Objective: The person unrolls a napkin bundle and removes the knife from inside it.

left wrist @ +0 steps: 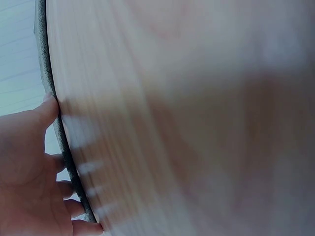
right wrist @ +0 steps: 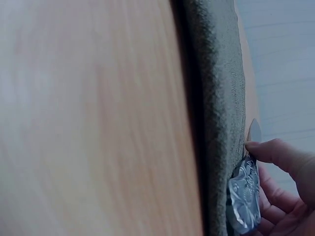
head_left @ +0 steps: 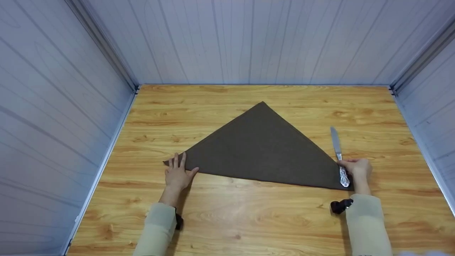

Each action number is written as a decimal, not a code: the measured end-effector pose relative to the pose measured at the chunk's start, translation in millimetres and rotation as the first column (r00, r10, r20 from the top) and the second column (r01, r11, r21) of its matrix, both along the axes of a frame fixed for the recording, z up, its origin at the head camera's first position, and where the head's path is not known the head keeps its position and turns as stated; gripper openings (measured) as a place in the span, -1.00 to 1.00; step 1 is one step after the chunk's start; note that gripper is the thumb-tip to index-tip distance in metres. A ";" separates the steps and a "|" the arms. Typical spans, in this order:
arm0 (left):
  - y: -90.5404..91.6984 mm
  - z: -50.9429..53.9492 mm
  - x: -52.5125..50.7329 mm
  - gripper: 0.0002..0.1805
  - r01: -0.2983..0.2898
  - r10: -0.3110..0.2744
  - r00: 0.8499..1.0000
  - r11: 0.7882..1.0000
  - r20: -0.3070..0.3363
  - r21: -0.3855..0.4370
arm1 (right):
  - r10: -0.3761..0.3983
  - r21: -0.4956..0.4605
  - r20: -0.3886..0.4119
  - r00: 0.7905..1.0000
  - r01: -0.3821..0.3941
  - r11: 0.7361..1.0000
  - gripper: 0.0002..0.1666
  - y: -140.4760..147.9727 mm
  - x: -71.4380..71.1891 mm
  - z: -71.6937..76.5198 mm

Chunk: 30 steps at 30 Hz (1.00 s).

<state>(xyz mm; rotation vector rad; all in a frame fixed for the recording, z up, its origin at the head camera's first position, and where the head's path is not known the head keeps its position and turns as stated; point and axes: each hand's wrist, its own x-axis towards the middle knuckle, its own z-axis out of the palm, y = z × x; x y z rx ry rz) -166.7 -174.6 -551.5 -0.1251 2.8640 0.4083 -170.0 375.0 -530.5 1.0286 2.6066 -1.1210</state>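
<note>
A dark brown cloth (head_left: 259,153), folded into a triangle, lies flat with its peak pointing away from me. Spread fingers of my left hand (head_left: 177,175) rest on its left corner, the thumb by the near edge. In the left wrist view the left hand (left wrist: 29,172) touches the cloth's rim. At the right corner, my right hand (head_left: 357,169) pinches a silver table knife (head_left: 336,142) near the top of its ornate handle. That handle (right wrist: 243,196) lies over the cloth, while the blade points away across the wood. The fingertips under the knife are partly hidden.
The wood-grain table (head_left: 234,217) is bounded by a pale panel wall (head_left: 234,42) at the back and panels on the left (head_left: 53,124) and right (head_left: 437,117). Dark wrist-worn devices sit below both hands.
</note>
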 end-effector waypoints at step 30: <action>-1.6 -0.6 0.4 -0.15 -0.004 0.003 1.000 1.000 0.025 0.012 | 0.048 0.018 -0.128 0.991 -0.047 0.999 -0.64 -4.3 1.6 -5.4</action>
